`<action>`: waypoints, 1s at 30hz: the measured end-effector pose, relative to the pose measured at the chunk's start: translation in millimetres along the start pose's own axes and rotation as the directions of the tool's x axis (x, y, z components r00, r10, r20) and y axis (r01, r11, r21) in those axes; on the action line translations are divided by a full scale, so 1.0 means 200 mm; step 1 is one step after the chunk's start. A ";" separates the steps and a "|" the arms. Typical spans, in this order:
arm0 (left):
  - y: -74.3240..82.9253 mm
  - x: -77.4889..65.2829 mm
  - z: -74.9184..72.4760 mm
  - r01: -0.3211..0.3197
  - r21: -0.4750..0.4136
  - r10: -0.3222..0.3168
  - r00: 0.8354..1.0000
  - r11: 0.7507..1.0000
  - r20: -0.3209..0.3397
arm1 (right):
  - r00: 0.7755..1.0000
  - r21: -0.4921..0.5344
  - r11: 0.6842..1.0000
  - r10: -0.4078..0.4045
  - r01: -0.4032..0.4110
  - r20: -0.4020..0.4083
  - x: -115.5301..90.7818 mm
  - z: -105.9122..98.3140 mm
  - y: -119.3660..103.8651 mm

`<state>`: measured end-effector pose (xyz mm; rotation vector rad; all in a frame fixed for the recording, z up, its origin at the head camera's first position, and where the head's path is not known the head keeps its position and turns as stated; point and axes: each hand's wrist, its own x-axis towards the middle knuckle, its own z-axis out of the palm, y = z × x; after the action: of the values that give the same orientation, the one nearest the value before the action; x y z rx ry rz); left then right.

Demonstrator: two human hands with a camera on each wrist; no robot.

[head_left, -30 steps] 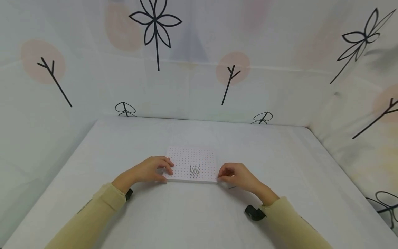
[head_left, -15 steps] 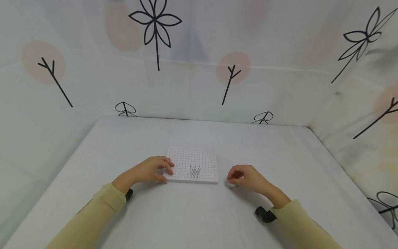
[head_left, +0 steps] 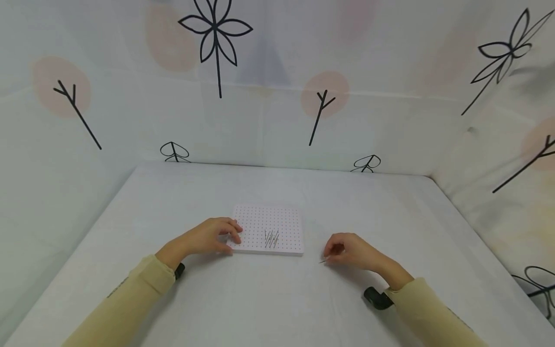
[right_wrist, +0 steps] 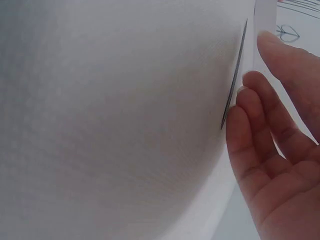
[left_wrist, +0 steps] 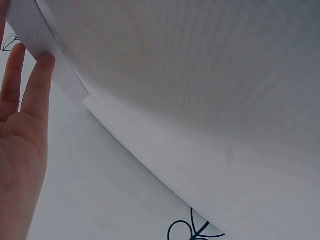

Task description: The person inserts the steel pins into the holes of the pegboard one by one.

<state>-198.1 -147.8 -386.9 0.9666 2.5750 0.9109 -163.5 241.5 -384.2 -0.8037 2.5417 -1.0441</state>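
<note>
A white pegboard (head_left: pixel 288 221) with rows of small holes lies on the table. Several thin dark metal pins (head_left: pixel 271 238) stand in it near the front edge, some leaning. My left hand (head_left: pixel 212 236) rests at its left side, fingertips on top and thumb by the front left corner. In the left wrist view, nearly straight fingers (left_wrist: pixel 40 90) touch the board's side wall. To the right of the board my right hand (head_left: pixel 351 250) is low over the table. A loose pin (right_wrist: pixel 234 75) lies along its fingertips in the right wrist view, with the thumb apart from the fingers.
White cloth covers the table (head_left: pixel 269 299), and patterned cloth walls (head_left: pixel 269 120) rise behind it and at both sides. A black wrist camera (head_left: pixel 378 299) sits under the right wrist, close above the cloth.
My right hand has moved away from the board's right edge, rightward and toward me, to the loose pin, which it now partly covers. My left hand and the board stay put.
</note>
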 end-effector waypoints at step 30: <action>0.00 0.00 0.00 -0.006 0.011 0.006 1.000 1.000 0.000 | 0.995 -0.032 0.998 0.049 -0.047 0.082 0.02 0.02 0.01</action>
<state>-198.2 -148.4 -387.6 0.9776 2.5807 0.8995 -165.6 238.2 -387.4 -0.7731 2.4998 -0.9402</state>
